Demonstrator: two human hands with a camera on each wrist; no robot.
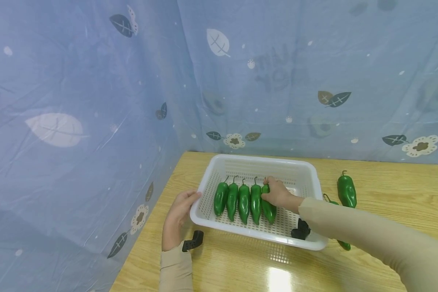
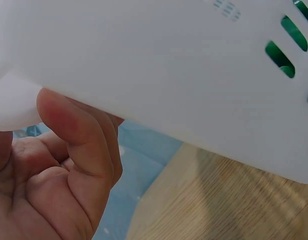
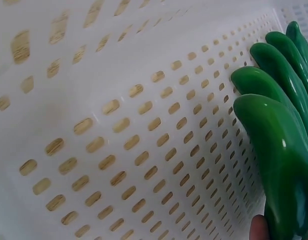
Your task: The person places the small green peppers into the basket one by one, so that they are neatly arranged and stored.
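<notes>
A white perforated plastic basket (image 1: 263,229) sits on the table, with several glossy green peppers (image 1: 243,202) lined up side by side in its left and middle part, stems toward the far side. My left hand (image 1: 179,211) grips the basket's left rim; in the left wrist view its curled fingers (image 2: 76,130) lie at the rim's underside. Inside the basket, my right hand (image 1: 277,194) holds the stem end of the rightmost pepper (image 1: 269,211), which lies next to the row. The right wrist view shows this pepper (image 3: 279,155) close up, a fingertip at its lower end.
To the right of the basket, one green pepper (image 1: 346,190) lies on the wooden table (image 1: 398,194). Another pepper (image 1: 344,245) there is mostly hidden under my right sleeve. A blue patterned curtain (image 1: 277,81) stands behind the table and along its left side.
</notes>
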